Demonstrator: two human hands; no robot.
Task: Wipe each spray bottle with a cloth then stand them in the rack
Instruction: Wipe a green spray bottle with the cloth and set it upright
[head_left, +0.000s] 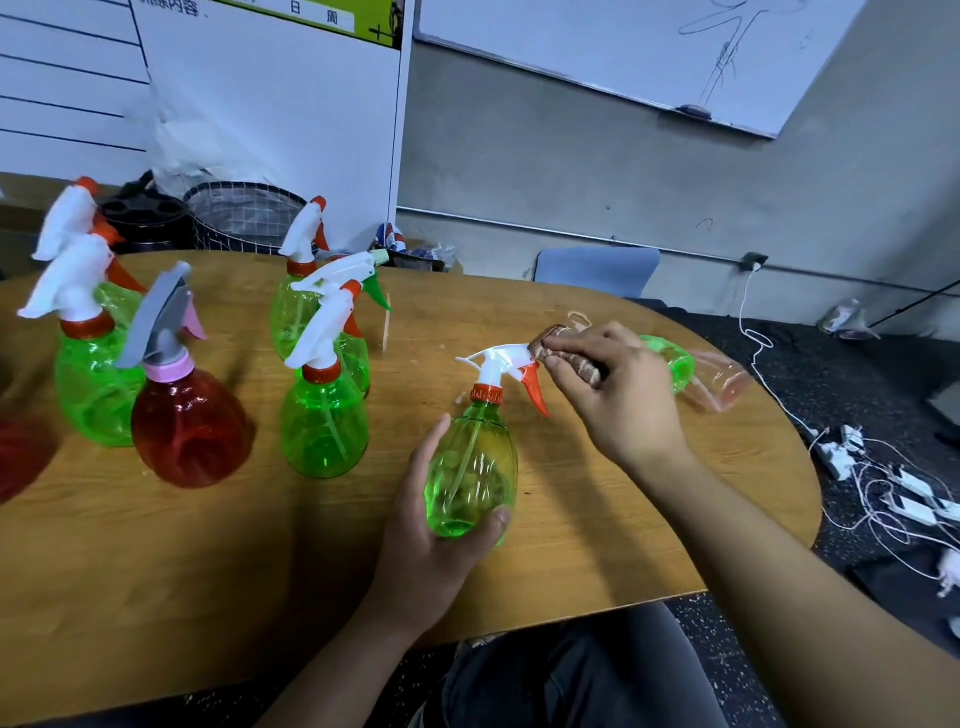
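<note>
Curling my left hand (441, 540) around the clear green plastic spray bottle (471, 467), I hold it upright at the wooden table's (597, 545) near edge. My right hand (618, 389) pinches a folded brown cloth (563, 358) against its white nozzle, wrist raised.

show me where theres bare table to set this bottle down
Bare wood runs along the near edge of the oval wooden table, left of the left hand. Crowded: the far-left cluster around the red round plastic spray bottle.
</note>
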